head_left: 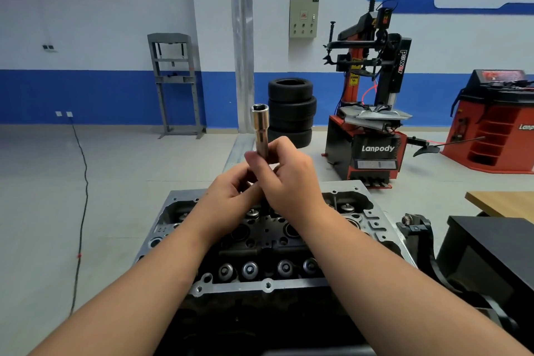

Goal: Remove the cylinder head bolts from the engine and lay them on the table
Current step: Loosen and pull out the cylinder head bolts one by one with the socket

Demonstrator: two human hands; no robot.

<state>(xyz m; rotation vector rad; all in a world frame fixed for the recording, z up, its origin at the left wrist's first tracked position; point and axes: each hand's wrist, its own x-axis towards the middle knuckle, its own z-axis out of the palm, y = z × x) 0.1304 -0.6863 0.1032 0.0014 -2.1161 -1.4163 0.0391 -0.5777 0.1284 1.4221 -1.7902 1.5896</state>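
Head view: a person stands over a cylinder head (pixel 268 243) on an engine, both hands raised above its far half.
Left hand (pixel 228 196): fingers curled round the lower end of a long chrome socket (pixel 261 131), low on its shaft.
Right hand (pixel 291 179): fingers and thumb wrapped round the same socket just above the left hand, the two hands touching.
Socket: upright, tilted slightly left, open end up; whether a bolt or an extension sits in its lower end is hidden by the fingers.
Head bolts: none plainly visible; I cannot tell which recesses in the head hold them.
Table: a wooden table corner (pixel 502 202) lies at the right, well apart from the hands.
Doing it well: judged, keep the socket straight while working its lower end, and hold it over the head so anything dropped is caught.
Edges: the head's far rim lies below the hands; a black box (pixel 491 251) stands near its right side.
Open room: bare floor left; the path to the table passes over that box.
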